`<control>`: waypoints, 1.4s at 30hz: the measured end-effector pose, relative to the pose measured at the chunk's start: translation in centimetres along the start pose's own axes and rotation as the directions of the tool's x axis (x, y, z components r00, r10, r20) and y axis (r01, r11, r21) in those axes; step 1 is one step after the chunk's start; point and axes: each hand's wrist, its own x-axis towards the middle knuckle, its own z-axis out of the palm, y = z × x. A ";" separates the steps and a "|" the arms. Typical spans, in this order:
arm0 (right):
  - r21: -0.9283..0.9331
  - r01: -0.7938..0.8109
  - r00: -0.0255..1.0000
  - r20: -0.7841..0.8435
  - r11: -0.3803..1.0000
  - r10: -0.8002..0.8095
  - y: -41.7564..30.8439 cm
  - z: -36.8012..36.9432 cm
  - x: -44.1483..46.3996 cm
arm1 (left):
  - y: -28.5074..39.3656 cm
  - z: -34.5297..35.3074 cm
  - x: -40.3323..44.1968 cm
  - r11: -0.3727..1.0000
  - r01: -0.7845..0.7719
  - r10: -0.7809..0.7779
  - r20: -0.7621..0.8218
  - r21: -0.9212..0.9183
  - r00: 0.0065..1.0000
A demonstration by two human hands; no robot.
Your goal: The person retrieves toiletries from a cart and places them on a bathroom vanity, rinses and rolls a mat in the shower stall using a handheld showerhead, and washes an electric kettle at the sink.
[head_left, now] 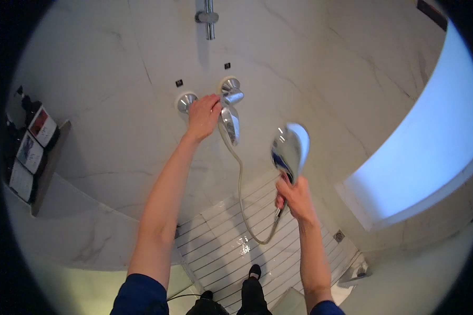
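Observation:
My left hand (203, 116) is closed over the handle of the left wall tap, which it mostly hides; the tap's round chrome base (185, 102) shows beside it. Just right of my fingers is a second chrome tap (233, 95). Below that tap, an elongated chrome fitting (230, 126) sits close to the wall. My right hand (295, 197) grips the handle of a chrome shower head (286, 149), held upright and slightly blurred. From the bottom of its handle a flexible hose (240, 184) loops down and back up toward the chrome fitting.
A chrome rail with a holder (207, 18) is on the marbled wall above. Several pump bottles (31, 149) stand on a ledge (50, 168) at left. A bright window recess (420, 157) is at right. The slatted floor (220, 236) looks wet, with a drain (339, 236).

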 end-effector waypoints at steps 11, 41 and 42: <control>-0.013 -0.017 0.950 0.312 1.000 0.020 -1.8 2.9 12.1 | 3.1 0.3 -1.0 0.906 0.168 -0.262 0.201 0.388 0.944; 0.489 0.833 0.377 -0.163 0.257 -0.912 -44.5 20.8 28.0 | 2.0 -0.9 -1.2 0.941 0.083 -0.167 0.238 0.328 0.957; 0.445 0.849 0.371 -0.121 0.284 -0.920 -44.2 21.1 28.3 | 2.1 -0.9 -1.1 0.941 0.090 -0.174 0.236 0.327 0.956</control>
